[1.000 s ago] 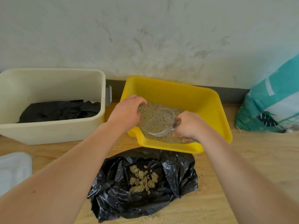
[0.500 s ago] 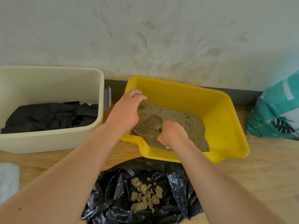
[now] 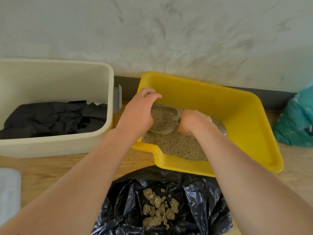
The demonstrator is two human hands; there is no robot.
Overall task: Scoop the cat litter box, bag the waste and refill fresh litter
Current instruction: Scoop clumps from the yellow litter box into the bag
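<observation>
Scoop (image 3: 165,119), pale slotted plastic, blade down in the litter (image 3: 177,145) just ahead of the right hand's (image 3: 193,122) knuckles; that hand is closed in a fist round the handle, fingers pressed together. Left hand (image 3: 135,114): fingers curled over the left rim of the yellow litter box (image 3: 220,102), apparently steadying it; thumb hidden, so firmness of hold cannot be told. The scoop sits between the two sets of fingers, close to the left fingertips. Black bag (image 3: 194,192), mouth open, lies below both wrists and touches the box's near rim; it holds a heap of clumps (image 3: 159,207). Step judged to be scooping, with bagging partly done and the refill not begun. Hazards: a loaded scoop lifted too quickly or tilted on its way back over the near rim would probably shed grains onto the wood between box and bag; the bag's slack mouth could fold shut and catch nothing; pressing hard toward the left fingers may slide or tip the light box if the left hold slackens. Surroundings: light wooden surface (image 3: 50,167) under everything. Left of the left fingers, a cream tub (image 3: 108,82) with dark cloth (image 3: 50,116) in it and a small grey clip (image 3: 117,99) on its side. Far right of the right fist, a teal sack (image 3: 296,124), possibly the fresh litter. Beyond the fingertips, a dark skirting strip (image 3: 271,99) and a mottled pale wall (image 3: 152,39). White object (image 3: 8,192), blurred, at the lower left edge.
</observation>
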